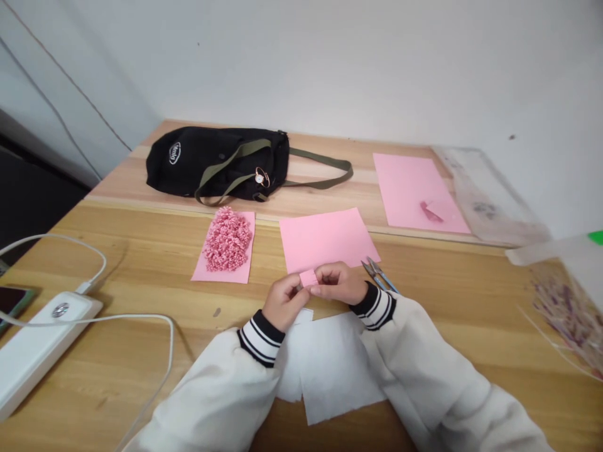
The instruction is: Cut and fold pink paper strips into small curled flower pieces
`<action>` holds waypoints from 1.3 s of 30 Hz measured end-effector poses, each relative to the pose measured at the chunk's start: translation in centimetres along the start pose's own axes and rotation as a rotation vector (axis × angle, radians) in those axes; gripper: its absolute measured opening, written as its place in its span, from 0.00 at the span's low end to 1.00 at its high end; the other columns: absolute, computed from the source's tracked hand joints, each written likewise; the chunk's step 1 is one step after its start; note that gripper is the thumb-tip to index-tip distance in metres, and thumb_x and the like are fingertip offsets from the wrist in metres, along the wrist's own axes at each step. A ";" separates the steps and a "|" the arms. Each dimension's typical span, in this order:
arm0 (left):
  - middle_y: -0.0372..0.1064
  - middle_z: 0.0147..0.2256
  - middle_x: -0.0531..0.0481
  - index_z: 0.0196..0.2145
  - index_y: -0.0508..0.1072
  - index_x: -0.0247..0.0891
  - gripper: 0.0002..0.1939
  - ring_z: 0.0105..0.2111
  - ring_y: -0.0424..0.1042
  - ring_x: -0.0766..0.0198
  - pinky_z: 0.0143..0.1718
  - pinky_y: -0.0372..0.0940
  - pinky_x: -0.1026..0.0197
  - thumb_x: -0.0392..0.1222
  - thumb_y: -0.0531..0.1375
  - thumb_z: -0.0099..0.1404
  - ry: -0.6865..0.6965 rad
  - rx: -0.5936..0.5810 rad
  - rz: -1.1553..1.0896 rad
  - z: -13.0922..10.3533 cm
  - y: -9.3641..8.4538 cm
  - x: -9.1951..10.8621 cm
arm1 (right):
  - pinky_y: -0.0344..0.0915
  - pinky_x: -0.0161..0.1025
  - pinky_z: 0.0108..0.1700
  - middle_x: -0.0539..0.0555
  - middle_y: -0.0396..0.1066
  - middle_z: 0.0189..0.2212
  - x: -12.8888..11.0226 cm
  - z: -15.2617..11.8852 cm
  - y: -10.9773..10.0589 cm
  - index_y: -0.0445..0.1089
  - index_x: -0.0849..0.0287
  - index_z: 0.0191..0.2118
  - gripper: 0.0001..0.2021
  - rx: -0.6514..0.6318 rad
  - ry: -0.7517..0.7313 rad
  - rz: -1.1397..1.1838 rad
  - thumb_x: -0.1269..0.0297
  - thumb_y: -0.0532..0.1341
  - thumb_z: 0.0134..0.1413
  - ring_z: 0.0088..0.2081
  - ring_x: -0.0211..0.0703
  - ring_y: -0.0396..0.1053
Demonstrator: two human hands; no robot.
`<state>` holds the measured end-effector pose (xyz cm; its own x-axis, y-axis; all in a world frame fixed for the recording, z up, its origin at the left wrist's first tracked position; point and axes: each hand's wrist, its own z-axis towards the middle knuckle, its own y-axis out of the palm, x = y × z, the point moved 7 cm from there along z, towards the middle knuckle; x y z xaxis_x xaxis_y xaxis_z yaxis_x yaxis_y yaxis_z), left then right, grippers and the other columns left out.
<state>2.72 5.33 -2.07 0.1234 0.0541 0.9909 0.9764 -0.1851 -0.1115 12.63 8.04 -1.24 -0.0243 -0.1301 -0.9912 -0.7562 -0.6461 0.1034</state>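
Note:
Between my two hands is a small piece of pink paper (308, 278), pinched at its edges. The fingers of my left hand (285, 297) close on its left side, and those of my right hand (343, 282) on its right. Just beyond lies a larger pink paper sheet (325, 237). Thread snips (374, 270) with blue handles rest beside my right wrist. Under my forearms are white paper sheets (336, 364). To the left, a heap of curly pink paper flowers (227, 242) sits on a pink paper piece (221, 276).
A black bag (188, 160) with green straps lies at the back, a watch (260, 178) on it. Another pink sheet (405, 185) and a clear plastic bag (490, 194) are back right. A white power strip (47, 351) with cables stands left; wrapped dried flowers (565, 307) are at right.

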 end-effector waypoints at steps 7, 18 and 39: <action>0.52 0.19 0.55 0.22 0.64 0.34 0.14 0.21 0.55 0.69 0.25 0.52 0.64 0.48 0.55 0.55 0.013 -0.001 0.009 0.1 0.0 0.1 | 0.46 0.29 0.20 0.44 0.56 0.14 0.3 -0.1 -0.2 0.59 0.63 0.19 0.21 0.001 0.007 -0.017 0.53 0.67 0.42 0.18 0.27 0.50; 0.54 0.18 0.55 0.22 0.65 0.33 0.15 0.21 0.55 0.69 0.24 0.52 0.64 0.49 0.56 0.55 0.004 -0.003 -0.001 0.0 0.1 0.1 | 0.47 0.30 0.20 0.44 0.57 0.14 0.2 -0.1 -0.1 0.59 0.63 0.19 0.21 -0.003 0.013 -0.026 0.51 0.66 0.44 0.18 0.27 0.51; 0.61 0.17 0.54 0.23 0.70 0.32 0.11 0.18 0.58 0.71 0.22 0.54 0.65 0.45 0.60 0.51 -0.092 0.033 -0.259 0.1 -0.2 0.5 | 0.54 0.29 0.19 0.46 0.61 0.14 0.6 -0.3 -0.8 0.67 0.64 0.23 0.17 0.005 0.051 0.103 0.53 0.66 0.44 0.16 0.29 0.56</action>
<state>2.56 5.49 -1.53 -0.1173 0.1848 0.9757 0.9825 -0.1216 0.1411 13.40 8.26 -1.91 -0.0689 -0.2332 -0.9700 -0.7547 -0.6237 0.2036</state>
